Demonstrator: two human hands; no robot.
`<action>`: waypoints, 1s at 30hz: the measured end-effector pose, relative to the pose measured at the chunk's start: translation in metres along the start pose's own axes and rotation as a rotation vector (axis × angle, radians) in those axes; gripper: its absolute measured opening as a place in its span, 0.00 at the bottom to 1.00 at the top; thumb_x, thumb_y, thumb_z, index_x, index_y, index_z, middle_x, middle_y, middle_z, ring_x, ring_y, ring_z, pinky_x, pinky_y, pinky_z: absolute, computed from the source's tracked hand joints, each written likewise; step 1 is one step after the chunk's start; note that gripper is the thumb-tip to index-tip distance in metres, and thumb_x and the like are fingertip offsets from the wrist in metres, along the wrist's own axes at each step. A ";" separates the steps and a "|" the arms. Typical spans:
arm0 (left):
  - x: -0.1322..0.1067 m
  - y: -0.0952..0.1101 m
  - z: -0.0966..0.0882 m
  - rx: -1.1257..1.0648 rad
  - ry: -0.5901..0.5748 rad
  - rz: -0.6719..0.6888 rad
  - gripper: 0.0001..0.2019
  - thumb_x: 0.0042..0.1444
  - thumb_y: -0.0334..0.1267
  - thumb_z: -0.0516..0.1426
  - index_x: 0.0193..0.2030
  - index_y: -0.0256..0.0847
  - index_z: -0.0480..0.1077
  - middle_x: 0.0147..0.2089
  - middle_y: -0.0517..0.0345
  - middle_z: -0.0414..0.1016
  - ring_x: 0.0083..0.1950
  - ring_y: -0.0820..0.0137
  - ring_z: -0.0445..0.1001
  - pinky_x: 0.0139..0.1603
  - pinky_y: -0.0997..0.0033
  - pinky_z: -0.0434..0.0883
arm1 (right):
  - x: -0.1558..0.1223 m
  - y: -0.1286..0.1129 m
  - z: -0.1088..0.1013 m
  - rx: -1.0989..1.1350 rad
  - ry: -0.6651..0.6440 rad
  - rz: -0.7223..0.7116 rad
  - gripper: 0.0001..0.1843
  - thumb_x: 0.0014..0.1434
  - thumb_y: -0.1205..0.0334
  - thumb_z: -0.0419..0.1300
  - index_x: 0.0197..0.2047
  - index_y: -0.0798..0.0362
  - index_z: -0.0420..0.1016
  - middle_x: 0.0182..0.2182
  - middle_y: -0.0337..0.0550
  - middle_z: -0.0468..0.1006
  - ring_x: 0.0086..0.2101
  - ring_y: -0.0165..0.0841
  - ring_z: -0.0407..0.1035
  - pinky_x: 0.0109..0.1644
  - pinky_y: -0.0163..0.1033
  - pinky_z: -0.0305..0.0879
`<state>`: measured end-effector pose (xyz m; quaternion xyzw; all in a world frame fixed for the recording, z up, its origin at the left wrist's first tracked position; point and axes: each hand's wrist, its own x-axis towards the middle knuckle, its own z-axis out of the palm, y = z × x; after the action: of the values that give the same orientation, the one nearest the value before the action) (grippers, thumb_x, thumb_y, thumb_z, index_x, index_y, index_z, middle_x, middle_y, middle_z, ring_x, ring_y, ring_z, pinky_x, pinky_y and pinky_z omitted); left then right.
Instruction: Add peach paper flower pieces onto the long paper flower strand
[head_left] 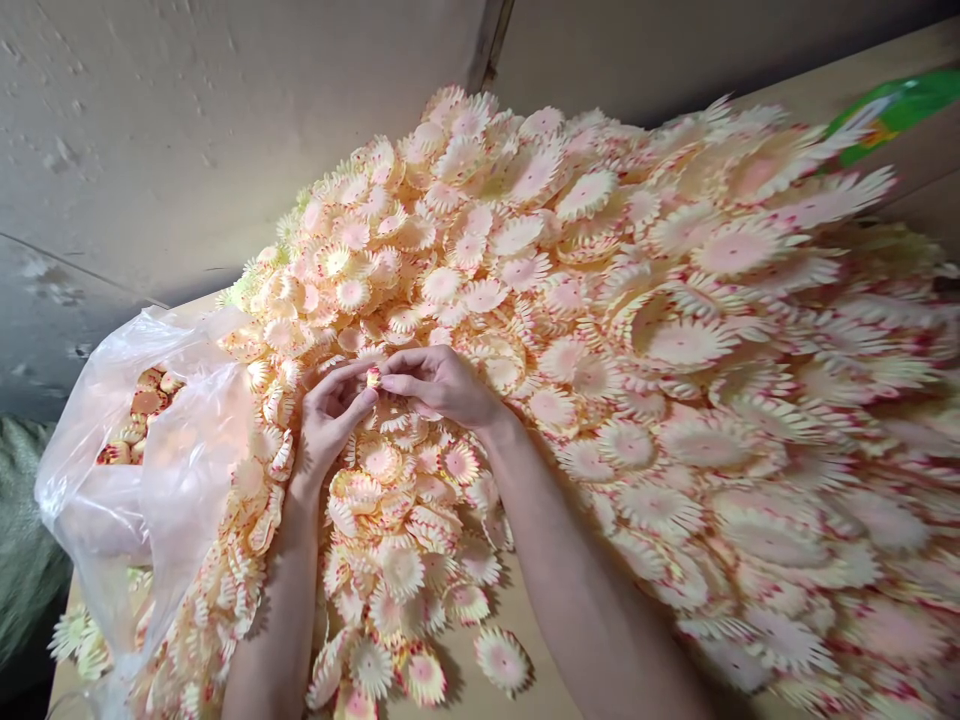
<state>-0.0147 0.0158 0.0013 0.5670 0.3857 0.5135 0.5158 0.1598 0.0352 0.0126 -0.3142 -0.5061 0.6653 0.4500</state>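
Observation:
Between the fingertips of both my hands is a small cream flower piece (373,377) with red tips, seemingly curled or folded into a bud shape. My left hand (334,415) pinches it from the left, thumb and fingers together. From the right, the thumb and forefinger of my right hand (439,385) close on its other side. All around and beneath the hands lies a large heap of flat, round petal pieces (517,270), cream with pinkish centres and red-edged fringes. A few loose petal pieces (502,660) rest on the table near my forearms.
At the left stands a clear plastic bag (97,510) with several curled flower pieces (148,400) inside. Behind the heap rises a stained wall (225,120). A green packet (900,110) lies at the far right, on the wooden table (832,75).

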 end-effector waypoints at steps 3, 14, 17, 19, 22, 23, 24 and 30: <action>0.000 0.000 0.001 -0.011 0.035 -0.038 0.14 0.54 0.40 0.64 0.48 0.43 0.76 0.50 0.53 0.78 0.49 0.70 0.76 0.54 0.70 0.72 | 0.002 0.004 -0.002 -0.032 -0.001 -0.002 0.09 0.52 0.58 0.65 0.31 0.55 0.77 0.26 0.37 0.74 0.24 0.24 0.66 0.28 0.32 0.64; -0.001 -0.003 0.000 0.014 0.187 -0.096 0.12 0.58 0.44 0.61 0.47 0.45 0.72 0.32 0.61 0.71 0.28 0.77 0.67 0.28 0.80 0.68 | -0.001 0.000 -0.003 -0.093 -0.003 0.039 0.08 0.53 0.59 0.63 0.29 0.55 0.72 0.22 0.33 0.68 0.20 0.22 0.57 0.23 0.30 0.53; -0.001 -0.003 0.000 0.014 0.180 -0.088 0.10 0.57 0.45 0.61 0.43 0.45 0.72 0.36 0.61 0.73 0.31 0.77 0.70 0.31 0.78 0.72 | 0.000 -0.002 0.000 -0.101 0.017 0.031 0.08 0.53 0.58 0.63 0.31 0.55 0.75 0.26 0.36 0.73 0.24 0.24 0.63 0.28 0.32 0.61; -0.002 -0.003 0.000 0.004 0.163 -0.115 0.09 0.57 0.45 0.60 0.40 0.43 0.73 0.41 0.59 0.74 0.35 0.75 0.73 0.36 0.76 0.74 | 0.000 -0.003 0.001 -0.107 0.016 0.023 0.09 0.54 0.58 0.64 0.32 0.55 0.77 0.27 0.38 0.75 0.26 0.25 0.66 0.31 0.33 0.64; -0.001 -0.001 0.000 -0.041 0.149 -0.141 0.09 0.56 0.44 0.62 0.40 0.43 0.74 0.41 0.59 0.76 0.38 0.74 0.74 0.40 0.75 0.75 | 0.001 -0.002 0.001 -0.096 0.010 0.031 0.10 0.53 0.57 0.65 0.33 0.56 0.77 0.27 0.39 0.76 0.26 0.26 0.68 0.31 0.34 0.67; -0.001 0.000 0.001 -0.047 0.147 -0.138 0.09 0.55 0.43 0.63 0.40 0.43 0.74 0.40 0.59 0.76 0.38 0.75 0.75 0.40 0.75 0.75 | 0.001 -0.002 0.001 -0.087 0.007 0.032 0.10 0.53 0.57 0.65 0.33 0.56 0.78 0.28 0.39 0.77 0.26 0.26 0.68 0.32 0.34 0.68; 0.000 0.000 0.001 -0.048 0.145 -0.135 0.10 0.53 0.43 0.64 0.40 0.42 0.73 0.39 0.59 0.77 0.37 0.75 0.75 0.40 0.75 0.75 | 0.001 -0.001 0.001 -0.077 0.004 0.029 0.10 0.53 0.57 0.65 0.33 0.56 0.78 0.28 0.39 0.77 0.27 0.26 0.69 0.32 0.34 0.68; 0.001 0.001 0.003 -0.054 0.152 -0.135 0.12 0.51 0.42 0.66 0.39 0.41 0.73 0.38 0.58 0.79 0.37 0.74 0.76 0.39 0.75 0.75 | 0.001 0.000 -0.001 -0.035 -0.003 0.030 0.09 0.52 0.58 0.67 0.33 0.55 0.80 0.28 0.40 0.79 0.26 0.26 0.70 0.32 0.34 0.71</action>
<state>-0.0116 0.0156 0.0027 0.4852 0.4472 0.5290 0.5336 0.1601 0.0361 0.0129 -0.3285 -0.5135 0.6635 0.4339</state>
